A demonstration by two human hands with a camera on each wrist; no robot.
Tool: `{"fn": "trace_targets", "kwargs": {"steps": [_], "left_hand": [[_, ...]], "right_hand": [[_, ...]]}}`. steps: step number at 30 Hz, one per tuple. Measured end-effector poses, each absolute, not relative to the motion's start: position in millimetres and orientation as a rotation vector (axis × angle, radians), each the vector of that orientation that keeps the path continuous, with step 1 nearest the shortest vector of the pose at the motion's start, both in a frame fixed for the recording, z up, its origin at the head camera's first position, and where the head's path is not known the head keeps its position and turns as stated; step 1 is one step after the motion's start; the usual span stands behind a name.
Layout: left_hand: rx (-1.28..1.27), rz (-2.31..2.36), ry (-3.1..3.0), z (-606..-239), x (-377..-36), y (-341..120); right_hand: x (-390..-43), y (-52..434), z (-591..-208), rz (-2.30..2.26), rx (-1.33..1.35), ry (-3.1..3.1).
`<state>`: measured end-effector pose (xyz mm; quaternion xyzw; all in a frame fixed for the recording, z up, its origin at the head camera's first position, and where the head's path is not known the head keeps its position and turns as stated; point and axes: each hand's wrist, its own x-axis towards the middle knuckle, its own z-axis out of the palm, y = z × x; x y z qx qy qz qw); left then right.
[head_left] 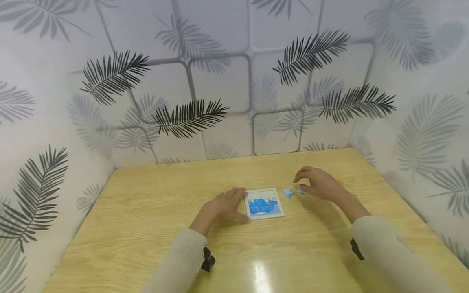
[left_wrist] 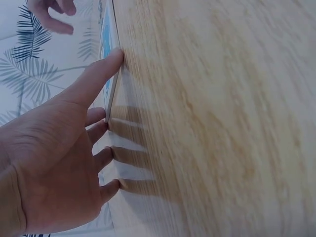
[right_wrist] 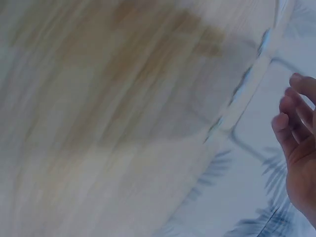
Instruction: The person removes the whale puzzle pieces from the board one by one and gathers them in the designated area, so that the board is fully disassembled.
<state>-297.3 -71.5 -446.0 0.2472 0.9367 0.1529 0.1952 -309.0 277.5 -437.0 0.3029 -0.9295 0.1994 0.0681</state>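
Note:
A small square jigsaw puzzle in a white frame (head_left: pixel 276 190) lies flat on the table, partly filled with a blue animal picture (head_left: pixel 261 206). My left hand (head_left: pixel 228 205) rests at its left side, thumb at the near corner and forefinger at the far corner. In the left wrist view, the left hand (left_wrist: pixel 59 153) has its thumb along the frame's edge and its other fingertips on the tabletop. My right hand (head_left: pixel 322 184) hovers with loosely bent fingers over loose puzzle pieces (head_left: pixel 288 192) right of the frame. The right wrist view shows that hand (right_wrist: pixel 301 143) holding nothing, above several pieces (right_wrist: pixel 241 88).
The light wood table (head_left: pixel 146 228) runs back to a wall (head_left: pixel 220 138) with a leaf pattern, and similar panels stand at both sides. A bright reflection lies on the tabletop near the front.

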Motion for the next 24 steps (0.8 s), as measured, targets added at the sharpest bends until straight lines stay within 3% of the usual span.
{"fn": "trace_targets", "kwargs": {"steps": [13, 24], "left_hand": [[0.679, 0.441, 2.602, -450, -302, -72], [0.692, 0.479, 2.566, -449, -298, -75]], "right_hand": [[-313, 185, -436, 1.105, 1.072, -2.958], [-309, 152, -441, 1.02, 1.022, -3.112]]}}
